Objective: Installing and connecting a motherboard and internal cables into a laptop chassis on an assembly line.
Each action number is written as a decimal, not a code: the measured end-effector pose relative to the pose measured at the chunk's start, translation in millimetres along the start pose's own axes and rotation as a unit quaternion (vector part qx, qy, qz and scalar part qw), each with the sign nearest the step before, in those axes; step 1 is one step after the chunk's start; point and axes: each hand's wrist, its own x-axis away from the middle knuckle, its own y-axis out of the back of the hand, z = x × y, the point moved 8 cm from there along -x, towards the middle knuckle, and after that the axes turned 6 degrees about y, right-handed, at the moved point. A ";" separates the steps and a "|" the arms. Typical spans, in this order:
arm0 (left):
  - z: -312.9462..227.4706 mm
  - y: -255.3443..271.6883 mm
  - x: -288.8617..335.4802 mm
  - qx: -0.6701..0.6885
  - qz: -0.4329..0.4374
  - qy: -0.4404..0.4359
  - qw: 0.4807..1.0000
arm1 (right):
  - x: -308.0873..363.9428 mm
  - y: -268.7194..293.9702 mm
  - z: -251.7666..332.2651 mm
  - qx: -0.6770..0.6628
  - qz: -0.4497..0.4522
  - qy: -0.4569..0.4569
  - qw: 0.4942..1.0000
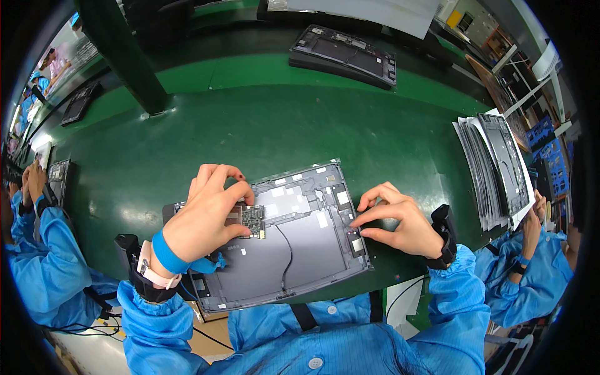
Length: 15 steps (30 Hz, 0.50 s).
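From where I stand, the left hand (209, 219) has the board (254, 219) pinched between thumb and forefinger, over the left half of the open case (322, 253), which lies slightly turned on the green table (387, 125). I can't tell whether the board rests in the case or hangs just above it. Holding by the edges seems right; I'd keep it level and not press the chips. The right hand (400, 222) has thumb and forefinger close together at the case's right edge; whether they pinch anything, I can't tell. Light pressure there should steady the case. I'd keep the black cable (289, 261) from getting trapped under the board, and the blue strap (167, 253) from dragging across the parts.
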 end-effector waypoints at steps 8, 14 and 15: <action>5.6 7.9 -6.6 0.079 0.006 0.002 0.997 | -7.1 -10.9 -3.6 -0.020 -0.012 0.017 1.000; 15.2 12.7 -7.9 0.190 -0.017 0.065 0.979 | -13.7 -10.2 0.8 -0.013 -0.011 0.046 0.999; 16.5 12.7 -8.2 0.190 -0.016 0.065 0.980 | -14.5 -12.0 2.8 -0.021 -0.003 0.055 0.998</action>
